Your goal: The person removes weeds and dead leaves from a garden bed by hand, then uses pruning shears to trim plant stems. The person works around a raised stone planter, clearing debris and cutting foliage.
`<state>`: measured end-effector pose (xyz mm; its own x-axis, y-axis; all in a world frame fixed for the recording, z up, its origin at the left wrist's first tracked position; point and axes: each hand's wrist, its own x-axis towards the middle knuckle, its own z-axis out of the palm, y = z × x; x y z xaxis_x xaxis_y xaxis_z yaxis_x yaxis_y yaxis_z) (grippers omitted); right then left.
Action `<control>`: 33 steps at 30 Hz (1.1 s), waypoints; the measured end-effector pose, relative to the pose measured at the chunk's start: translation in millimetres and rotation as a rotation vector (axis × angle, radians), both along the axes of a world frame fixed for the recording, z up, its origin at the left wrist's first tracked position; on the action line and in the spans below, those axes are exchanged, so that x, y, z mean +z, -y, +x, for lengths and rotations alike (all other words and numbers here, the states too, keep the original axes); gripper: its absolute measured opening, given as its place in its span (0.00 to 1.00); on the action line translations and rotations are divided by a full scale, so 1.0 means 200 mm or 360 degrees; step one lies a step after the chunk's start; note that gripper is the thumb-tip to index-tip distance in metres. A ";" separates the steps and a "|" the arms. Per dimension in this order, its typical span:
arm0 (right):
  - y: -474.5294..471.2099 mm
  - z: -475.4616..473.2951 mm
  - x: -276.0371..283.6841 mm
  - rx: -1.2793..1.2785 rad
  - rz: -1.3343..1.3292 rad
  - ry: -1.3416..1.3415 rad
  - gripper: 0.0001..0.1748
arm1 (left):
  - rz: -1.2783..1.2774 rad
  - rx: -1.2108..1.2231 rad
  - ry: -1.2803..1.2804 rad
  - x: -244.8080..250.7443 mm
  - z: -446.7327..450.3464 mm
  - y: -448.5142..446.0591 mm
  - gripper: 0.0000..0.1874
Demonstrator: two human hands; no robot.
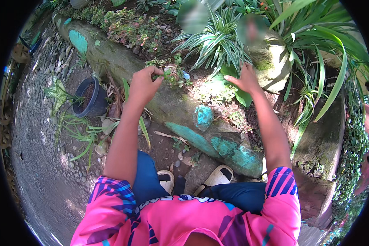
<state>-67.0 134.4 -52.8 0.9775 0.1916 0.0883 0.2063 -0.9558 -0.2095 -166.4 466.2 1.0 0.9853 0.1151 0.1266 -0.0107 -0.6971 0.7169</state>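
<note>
Between the thumb and fingers of my left hand (147,82) is a small green leafy sprig (167,73), held just over the low creeping plants (172,80) along the bed's edge. My right hand (244,78) reaches in beneath the striped green-and-white leaves of a spider plant (220,40); its fingertips are partly hidden by them. Broad green leaves (243,97) lie beside and under that hand, and whether it grips any leaf is unclear. Pale small-leaved ground cover (213,92) grows between my two hands.
A mossy stone border (172,104) with turquoise patches runs before me. A large rock (272,63) stands right of the spider plant. At left, a dark plastic pot (90,97) leans on its side near pebbles. Long strap-like leaves (338,73) arch over the right side.
</note>
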 end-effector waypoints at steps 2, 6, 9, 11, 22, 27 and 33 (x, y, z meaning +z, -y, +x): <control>-0.11 0.08 0.03 -0.0083 0.0024 -0.0126 0.46 | -0.0017 -0.0004 -0.0035 0.01 -0.01 -0.02 0.09; -0.29 0.35 0.16 0.0477 -0.0383 -0.0571 0.38 | -0.0141 0.0038 0.0062 0.06 -0.02 -0.04 0.08; -0.33 0.55 0.26 0.0730 -0.0470 -0.0525 0.34 | -0.0202 0.0087 0.0089 0.10 -0.02 -0.06 0.08; -0.31 0.63 0.27 0.0287 0.0096 -0.0413 0.40 | -0.0244 0.0113 0.0073 0.12 -0.03 -0.07 0.08; -0.42 0.44 0.28 -0.0003 0.0066 -0.0012 0.24 | -0.0130 0.0145 -0.0077 0.06 0.02 -0.11 0.08; -0.61 0.14 0.07 0.0532 -0.0316 -0.0055 0.15 | -0.0121 0.0283 -0.0018 -0.05 0.08 -0.15 0.09; -0.72 0.36 -0.08 0.0745 -0.0285 -0.0019 0.16 | -0.0138 0.0368 0.0157 -0.18 0.14 -0.22 0.12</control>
